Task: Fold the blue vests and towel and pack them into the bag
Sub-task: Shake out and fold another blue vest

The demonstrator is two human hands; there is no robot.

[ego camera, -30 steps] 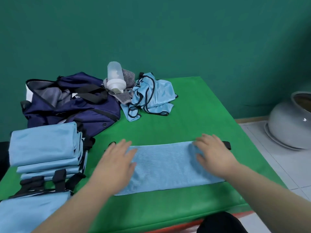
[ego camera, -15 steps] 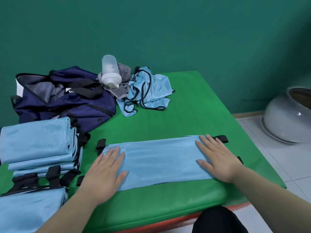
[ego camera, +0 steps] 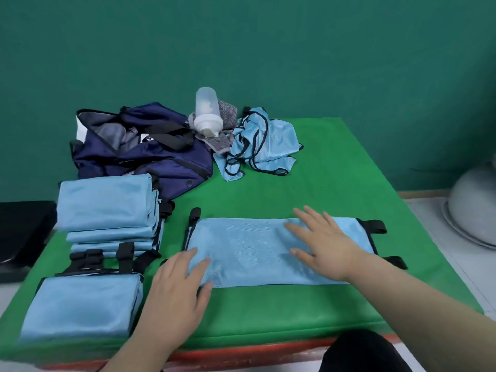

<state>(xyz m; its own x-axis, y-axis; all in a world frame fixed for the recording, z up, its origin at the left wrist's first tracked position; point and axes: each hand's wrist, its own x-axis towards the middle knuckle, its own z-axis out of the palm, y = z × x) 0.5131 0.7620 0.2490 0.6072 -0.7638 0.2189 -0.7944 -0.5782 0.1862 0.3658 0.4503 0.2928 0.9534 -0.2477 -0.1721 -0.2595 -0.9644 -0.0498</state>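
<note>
A light blue vest [ego camera: 249, 245] with black straps lies folded into a long strip across the green table [ego camera: 335, 178]. My left hand [ego camera: 179, 288] rests flat on its near left corner, fingers straight. My right hand [ego camera: 324, 242] lies flat on the strip, right of its middle. A stack of folded blue vests [ego camera: 107, 208] sits at the left, with one more folded vest [ego camera: 80, 307] in front of it. A crumpled blue vest [ego camera: 263, 146] lies at the back. The open navy bag [ego camera: 145, 149] stands at the back left.
A clear plastic bottle [ego camera: 206, 114] lies on a grey striped cloth [ego camera: 222, 140] between the bag and the crumpled vest. A grey ceramic pot [ego camera: 475, 208] stands on the floor at the right. A black object [ego camera: 21, 232] is at the left edge.
My right hand has slid left along the strip, from its right end towards the middle. My left hand has drawn back to the strip's near left corner.
</note>
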